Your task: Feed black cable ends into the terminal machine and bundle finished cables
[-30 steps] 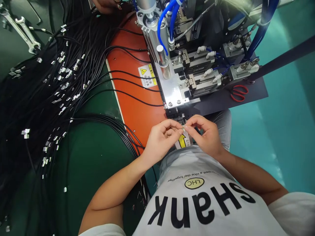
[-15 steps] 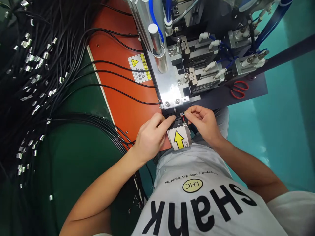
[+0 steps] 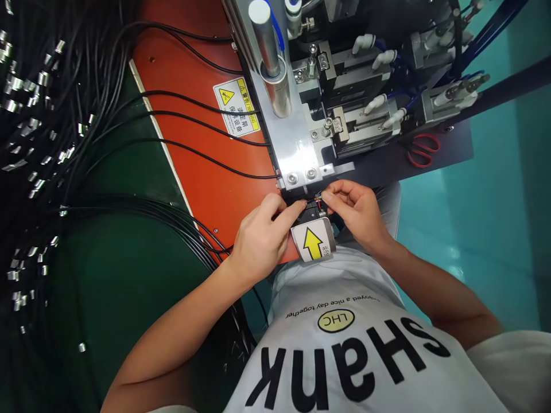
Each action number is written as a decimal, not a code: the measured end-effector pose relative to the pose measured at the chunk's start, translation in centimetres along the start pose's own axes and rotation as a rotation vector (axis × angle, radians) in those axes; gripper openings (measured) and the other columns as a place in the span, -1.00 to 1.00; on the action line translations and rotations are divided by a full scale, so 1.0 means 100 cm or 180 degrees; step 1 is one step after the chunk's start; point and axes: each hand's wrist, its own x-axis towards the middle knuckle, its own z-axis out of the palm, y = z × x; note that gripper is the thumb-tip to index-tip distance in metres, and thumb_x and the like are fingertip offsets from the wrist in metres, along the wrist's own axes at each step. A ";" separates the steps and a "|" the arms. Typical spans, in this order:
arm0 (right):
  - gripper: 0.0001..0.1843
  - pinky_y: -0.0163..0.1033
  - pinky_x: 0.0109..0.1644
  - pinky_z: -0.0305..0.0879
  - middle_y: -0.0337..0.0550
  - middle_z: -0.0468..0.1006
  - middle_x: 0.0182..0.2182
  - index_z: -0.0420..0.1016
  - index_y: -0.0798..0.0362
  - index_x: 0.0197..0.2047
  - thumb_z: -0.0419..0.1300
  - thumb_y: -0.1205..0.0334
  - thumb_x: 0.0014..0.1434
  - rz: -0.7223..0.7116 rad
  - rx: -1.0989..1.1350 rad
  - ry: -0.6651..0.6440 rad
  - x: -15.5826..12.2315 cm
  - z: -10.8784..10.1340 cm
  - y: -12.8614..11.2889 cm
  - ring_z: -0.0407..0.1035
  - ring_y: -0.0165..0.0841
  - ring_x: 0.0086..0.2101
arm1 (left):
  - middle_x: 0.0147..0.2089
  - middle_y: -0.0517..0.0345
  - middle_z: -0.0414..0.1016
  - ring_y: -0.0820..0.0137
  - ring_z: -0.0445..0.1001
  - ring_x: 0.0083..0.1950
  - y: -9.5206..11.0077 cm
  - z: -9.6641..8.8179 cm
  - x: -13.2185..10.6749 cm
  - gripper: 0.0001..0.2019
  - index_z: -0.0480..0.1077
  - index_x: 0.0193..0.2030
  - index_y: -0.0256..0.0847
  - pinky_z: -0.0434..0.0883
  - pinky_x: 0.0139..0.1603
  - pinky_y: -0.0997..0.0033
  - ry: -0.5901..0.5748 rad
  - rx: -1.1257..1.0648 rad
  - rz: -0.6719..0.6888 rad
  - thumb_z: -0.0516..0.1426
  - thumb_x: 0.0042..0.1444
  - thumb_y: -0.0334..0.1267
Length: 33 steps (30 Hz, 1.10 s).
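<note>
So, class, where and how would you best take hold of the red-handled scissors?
I'd pinch both red loops of the red-handled scissors together, coming from the picture's right over the dark plate. The loops' rounded ends point to that open side, while the machine crowds the upper left. The blades can't be made out, so they are probably best avoided.

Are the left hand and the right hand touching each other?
Apart. The head view shows a gap between the left hand and the right hand, with part of the black fixture visible there.
</note>
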 end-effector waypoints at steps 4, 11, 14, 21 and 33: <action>-0.77 -0.32 -0.35 0.31 -0.28 0.47 -0.48 0.49 0.08 -0.35 0.37 0.10 0.13 -0.0028 -0.0014 -0.0013 0.000 0.001 -0.001 0.34 -0.47 -0.48 | -0.25 0.11 0.32 0.46 0.37 -0.28 0.000 0.000 0.000 -0.69 0.42 0.10 -0.19 0.30 -0.40 0.53 0.0003 0.0013 -0.0002 0.02 0.29 -0.45; -0.76 -0.28 -0.34 0.33 -0.26 0.48 -0.47 0.49 0.05 -0.35 0.35 0.07 0.13 -0.0041 -0.0156 0.0012 -0.001 0.000 -0.001 0.35 -0.45 -0.47 | -0.25 0.10 0.32 0.45 0.38 -0.27 -0.001 0.000 0.000 -0.69 0.42 0.10 -0.17 0.33 -0.38 0.51 -0.0022 -0.0015 -0.0053 0.01 0.30 -0.43; -0.76 -0.28 -0.35 0.33 -0.26 0.49 -0.45 0.48 0.05 -0.35 0.35 0.06 0.13 -0.0068 -0.0144 0.0018 -0.001 0.000 0.002 0.36 -0.45 -0.47 | -0.25 0.10 0.33 0.44 0.39 -0.26 0.000 0.001 0.000 -0.69 0.43 0.10 -0.16 0.35 -0.36 0.50 -0.0048 -0.0022 -0.0064 -0.01 0.30 -0.43; -0.82 -0.28 -0.32 0.31 -0.26 0.49 -0.43 0.49 0.05 -0.33 0.33 0.14 0.17 -0.0166 -0.0091 -0.0036 0.000 -0.001 0.006 0.37 -0.45 -0.46 | -0.26 0.09 0.31 0.42 0.39 -0.26 0.001 0.000 0.001 -0.68 0.43 0.08 -0.19 0.34 -0.37 0.50 -0.0117 -0.0007 -0.0088 -0.01 0.29 -0.44; -0.85 -0.23 -0.28 0.31 -0.23 0.49 -0.36 0.45 0.02 -0.28 0.26 0.13 0.23 -0.0574 -0.0433 0.0134 -0.002 0.002 0.015 0.37 -0.42 -0.41 | -0.28 0.07 0.31 0.40 0.41 -0.26 0.003 -0.002 0.003 -0.68 0.43 0.10 -0.20 0.39 -0.33 0.48 -0.0233 0.0011 -0.0091 -0.06 0.34 -0.38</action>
